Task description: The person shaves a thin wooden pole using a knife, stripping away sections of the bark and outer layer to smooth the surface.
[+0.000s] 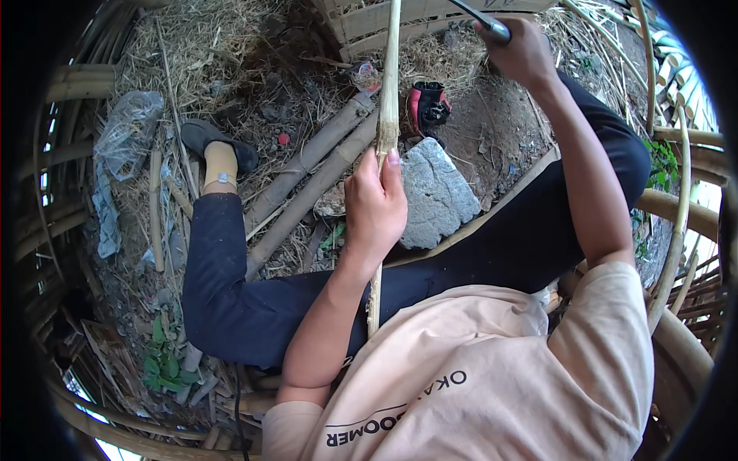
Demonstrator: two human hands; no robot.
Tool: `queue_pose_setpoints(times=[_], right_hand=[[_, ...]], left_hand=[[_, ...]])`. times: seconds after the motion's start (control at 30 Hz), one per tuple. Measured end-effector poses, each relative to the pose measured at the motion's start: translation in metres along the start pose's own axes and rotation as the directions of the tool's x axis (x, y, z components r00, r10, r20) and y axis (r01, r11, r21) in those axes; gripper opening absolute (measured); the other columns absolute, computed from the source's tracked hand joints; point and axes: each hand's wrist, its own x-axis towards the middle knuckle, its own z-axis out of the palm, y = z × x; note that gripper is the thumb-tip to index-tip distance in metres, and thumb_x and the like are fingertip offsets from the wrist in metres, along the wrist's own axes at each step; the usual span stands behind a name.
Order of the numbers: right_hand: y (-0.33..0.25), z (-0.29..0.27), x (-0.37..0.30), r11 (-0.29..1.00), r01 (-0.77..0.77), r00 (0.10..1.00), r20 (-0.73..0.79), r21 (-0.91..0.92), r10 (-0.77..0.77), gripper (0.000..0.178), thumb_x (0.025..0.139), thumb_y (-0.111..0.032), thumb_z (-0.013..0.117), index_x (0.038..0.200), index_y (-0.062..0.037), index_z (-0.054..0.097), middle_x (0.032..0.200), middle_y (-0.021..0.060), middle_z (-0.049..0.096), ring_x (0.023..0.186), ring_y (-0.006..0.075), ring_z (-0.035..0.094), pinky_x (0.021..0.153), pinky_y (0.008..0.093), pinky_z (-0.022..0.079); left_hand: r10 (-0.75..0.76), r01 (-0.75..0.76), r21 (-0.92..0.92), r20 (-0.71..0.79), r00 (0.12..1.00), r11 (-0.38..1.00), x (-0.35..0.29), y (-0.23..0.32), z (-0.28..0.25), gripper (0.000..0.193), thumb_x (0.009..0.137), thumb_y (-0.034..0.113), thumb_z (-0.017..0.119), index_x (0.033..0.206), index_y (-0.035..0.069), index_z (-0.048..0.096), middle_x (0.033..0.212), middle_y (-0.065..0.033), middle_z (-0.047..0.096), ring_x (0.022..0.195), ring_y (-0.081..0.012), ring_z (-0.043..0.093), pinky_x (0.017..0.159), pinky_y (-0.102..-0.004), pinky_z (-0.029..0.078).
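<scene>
My left hand (374, 203) is closed around a long, pale bamboo strip (390, 92), its thumb lying along it. The strip stands nearly lengthwise before me; its upper end leaves the picture and its lower end comes down against my shirt. Up at the right, my right hand (524, 55) is wrapped round the dark, rounded handle of a thin tool (498, 31). The tool's far end runs out of view at the top, so its kind does not show. Apart from the strip, the tool points up and left. A rough grey stone (438, 196) lies just right of my left hand.
Two bamboo poles (315, 157) lie on the ground left of the strip. Beyond the stone sits a black and red object (429, 109). A clear plastic bag (131, 127) lies far left, straw (200, 58) behind. Bamboo framing (684, 215) curves along the right.
</scene>
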Motion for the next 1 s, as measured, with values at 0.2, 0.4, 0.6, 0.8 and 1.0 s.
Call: queue_pose_setpoints(times=[0.2, 0.4, 0.6, 0.8, 1.0], right_hand=[[-0.074, 0.005, -0.043, 0.964, 0.265, 0.926, 0.283, -0.008, -0.251, 0.013, 0.075, -0.010, 0.067, 0.087, -0.0075, 0.073, 0.074, 0.0166, 0.069, 0.070, 0.0361, 0.069, 0.069, 0.0470, 0.055], [-0.067, 0.023, -0.055, 0.974, 0.213, 0.922, 0.314, 0.072, -0.225, 0.017, 0.071, -0.019, 0.071, 0.084, -0.0082, 0.073, 0.075, 0.0164, 0.070, 0.074, 0.0375, 0.070, 0.070, 0.0479, 0.057], [-0.060, 0.033, -0.045, 0.979, 0.204, 0.948, 0.252, -0.006, -0.196, 0.019, 0.067, -0.019, 0.072, 0.080, -0.0057, 0.072, 0.072, 0.0192, 0.069, 0.070, 0.0396, 0.069, 0.067, 0.0478, 0.057], [-0.054, 0.032, -0.031, 0.972, 0.227, 0.962, 0.171, -0.063, -0.213, 0.017, 0.067, -0.017, 0.072, 0.079, -0.0052, 0.073, 0.072, 0.0188, 0.070, 0.069, 0.0393, 0.070, 0.066, 0.0461, 0.058], [0.001, 0.012, -0.005, 0.995, 0.018, 0.998, -0.052, -0.098, -0.023, 0.023, 0.087, -0.026, 0.070, 0.095, -0.0047, 0.076, 0.077, 0.0195, 0.071, 0.073, 0.0336, 0.071, 0.070, 0.0441, 0.056]], left_hand=[[-0.056, 0.069, -0.175, 0.080, 0.995, 0.982, 0.004, -0.005, -0.003, 0.026, 0.105, 0.021, 0.051, 0.093, -0.001, 0.056, 0.061, -0.0119, 0.055, 0.054, -0.0247, 0.057, 0.054, -0.0404, 0.044], [-0.037, 0.056, -0.228, 0.087, 0.996, 0.972, 0.002, -0.002, 0.003, 0.027, 0.109, 0.026, 0.046, 0.091, 0.007, 0.051, 0.063, 0.0072, 0.041, 0.051, -0.0008, 0.036, 0.044, -0.0202, 0.029], [-0.031, 0.029, 0.049, 0.028, 0.999, 0.998, -0.001, 0.010, 0.001, 0.028, 0.105, 0.022, 0.048, 0.091, -0.001, 0.055, 0.063, -0.0162, 0.057, 0.056, -0.0350, 0.058, 0.056, -0.0462, 0.043], [0.050, -0.048, 0.123, -0.020, 0.999, 0.991, -0.001, 0.010, -0.001, 0.028, 0.105, 0.021, 0.047, 0.088, 0.000, 0.055, 0.061, -0.0168, 0.055, 0.059, -0.0417, 0.056, 0.061, -0.0506, 0.042], [-0.053, 0.054, -0.024, 0.038, 0.998, 0.998, -0.002, 0.007, 0.001, 0.028, 0.105, 0.022, 0.050, 0.092, -0.001, 0.056, 0.063, -0.0140, 0.058, 0.057, -0.0306, 0.060, 0.057, -0.0437, 0.045]])
